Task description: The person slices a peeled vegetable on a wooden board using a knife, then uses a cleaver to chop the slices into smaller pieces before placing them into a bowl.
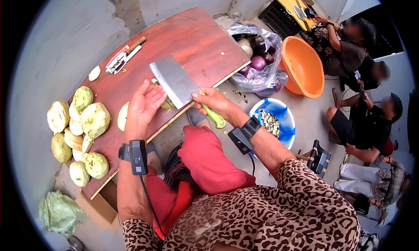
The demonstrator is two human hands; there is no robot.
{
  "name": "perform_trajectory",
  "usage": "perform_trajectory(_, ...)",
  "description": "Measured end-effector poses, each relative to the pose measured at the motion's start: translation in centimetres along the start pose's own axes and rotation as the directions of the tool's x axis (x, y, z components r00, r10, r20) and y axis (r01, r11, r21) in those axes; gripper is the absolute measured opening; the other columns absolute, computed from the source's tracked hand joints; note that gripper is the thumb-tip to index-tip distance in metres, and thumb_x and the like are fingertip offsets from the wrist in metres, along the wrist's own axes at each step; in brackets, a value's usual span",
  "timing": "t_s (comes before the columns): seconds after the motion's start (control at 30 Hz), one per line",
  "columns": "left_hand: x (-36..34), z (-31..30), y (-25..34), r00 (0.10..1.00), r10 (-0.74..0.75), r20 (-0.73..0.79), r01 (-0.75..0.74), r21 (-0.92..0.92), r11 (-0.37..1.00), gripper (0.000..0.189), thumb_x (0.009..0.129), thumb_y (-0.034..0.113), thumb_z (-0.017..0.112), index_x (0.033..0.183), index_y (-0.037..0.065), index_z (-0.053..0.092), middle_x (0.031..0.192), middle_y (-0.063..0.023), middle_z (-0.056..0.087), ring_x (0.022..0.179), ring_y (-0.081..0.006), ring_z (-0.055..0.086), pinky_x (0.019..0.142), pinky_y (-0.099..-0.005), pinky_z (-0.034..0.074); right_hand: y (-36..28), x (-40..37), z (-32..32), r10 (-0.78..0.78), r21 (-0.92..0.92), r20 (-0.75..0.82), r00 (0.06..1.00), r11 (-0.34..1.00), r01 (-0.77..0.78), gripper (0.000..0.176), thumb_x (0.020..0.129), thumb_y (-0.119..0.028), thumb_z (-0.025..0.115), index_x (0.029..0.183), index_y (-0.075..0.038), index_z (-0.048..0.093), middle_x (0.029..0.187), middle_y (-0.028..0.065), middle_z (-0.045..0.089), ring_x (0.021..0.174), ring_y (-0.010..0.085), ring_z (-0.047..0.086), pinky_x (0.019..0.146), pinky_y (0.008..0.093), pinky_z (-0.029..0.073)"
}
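My right hand (214,103) grips a cleaver by its green handle (214,117). The cleaver's broad grey blade (174,78) is tilted above the near edge of the red-brown table. Beside the blade, my left hand (149,103) is turned palm up, its fingers apart and close to the blade's edge. Small cut green pieces (166,105) lie on the table between that hand and the blade, partly hidden. A pale peeled piece (123,117) rests just left of my left wrist. Further left is a pile of peeled, pale-green round vegetables (96,121), which look like eggplants.
A peeler and a wooden-handled knife (135,45) lie at the table's (192,37) far side. To the right stand a plastic bag of purple eggplants (258,63), an orange basin (321,76) and a blue-and-white basin (291,131) holding diced pieces. Several people sit at far right.
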State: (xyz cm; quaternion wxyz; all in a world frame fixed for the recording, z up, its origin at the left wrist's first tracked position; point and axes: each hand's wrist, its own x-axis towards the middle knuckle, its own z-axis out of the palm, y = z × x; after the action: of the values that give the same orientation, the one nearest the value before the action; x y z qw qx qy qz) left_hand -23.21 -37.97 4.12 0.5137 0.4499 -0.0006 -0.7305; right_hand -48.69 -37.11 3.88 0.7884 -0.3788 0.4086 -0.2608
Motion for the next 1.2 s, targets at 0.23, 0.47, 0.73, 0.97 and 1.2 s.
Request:
perform_trajectory(0.23, -1.1, 0.3, 0.6, 0.983, 0.185, -0.003, -0.180, 0.231, 0.956, 0.023, 0.092, 0.017, 0.063, 0.106, 0.000, 0.056, 0.090, -0.0096, 0.061, 0.079, -0.0208, 0.062, 0.072, -0.0314, 0.054, 1.8, -1.0, -3.7, -0.152, -0.217, -0.270, 0.951, 0.972, 0.093, 0.024, 0.091, -0.019, 0.068, 0.100, 0.001, 0.059, 0.069, 0.0018, 0.054, 0.051, 0.0104, 0.050, 0.046, 0.0257, 0.043)
perform_trajectory(0.47, -1.2, 0.9, -0.8, 0.957, 0.277, 0.085, -0.240, 0.770, 0.591, 0.031, 0.082, 0.013, 0.073, 0.107, 0.001, 0.059, 0.085, -0.0027, 0.063, 0.069, -0.0132, 0.062, 0.060, -0.0253, 0.051, 4.5, -0.9, -6.0, -0.233, -0.420, -0.376, 0.897, 0.906, 0.059, 0.035, 0.083, -0.021, 0.075, 0.103, 0.003, 0.060, 0.077, 0.0055, 0.062, 0.055, 0.0112, 0.057, 0.048, 0.0274, 0.047)
perform_trajectory(0.73, -1.5, 0.5, -3.1, 0.912, 0.367, 0.182, -0.065, 0.948, -0.310, 0.079, 0.060, 0.015, 0.086, 0.122, -0.004, 0.041, 0.116, -0.0280, 0.045, 0.108, -0.0425, 0.055, 0.093, -0.0398, 0.049, 5.6, 0.7, -6.6, -0.241, -0.470, -0.297, 0.924, 0.879, 0.079, 0.039, 0.082, -0.020, 0.076, 0.109, 0.004, 0.060, 0.082, 0.0060, 0.065, 0.055, 0.0100, 0.057, 0.048, 0.0269, 0.048)
perform_trajectory(0.97, -0.5, 0.6, -3.7, 0.934, 0.324, 0.150, -0.012, 0.920, -0.392, 0.124, 0.053, 0.012, 0.091, 0.149, -0.003, 0.013, 0.136, -0.0266, 0.032, 0.113, -0.0424, 0.055, 0.093, -0.0401, 0.051, 4.8, 2.0, -6.5, -0.214, -0.509, -0.227, 0.950, 0.858, 0.071, 0.040, 0.082, -0.019, 0.077, 0.111, 0.003, 0.060, 0.085, 0.0062, 0.066, 0.056, 0.0091, 0.056, 0.049, 0.0257, 0.048)
perform_trajectory(1.2, 0.9, 0.4, -2.6, 0.895, 0.326, 0.304, -0.091, 0.840, -0.535, 0.135, 0.047, 0.017, 0.094, 0.153, 0.009, 0.011, 0.152, -0.0269, 0.016, 0.122, -0.0406, 0.052, 0.096, -0.0424, 0.050, 4.8, 2.0, -5.6, -0.134, -0.489, -0.101, 0.986, 0.869, 0.069, 0.037, 0.084, -0.012, 0.074, 0.117, -0.001, 0.060, 0.086, 0.0049, 0.066, 0.059, 0.0084, 0.057, 0.048, 0.0247, 0.048)
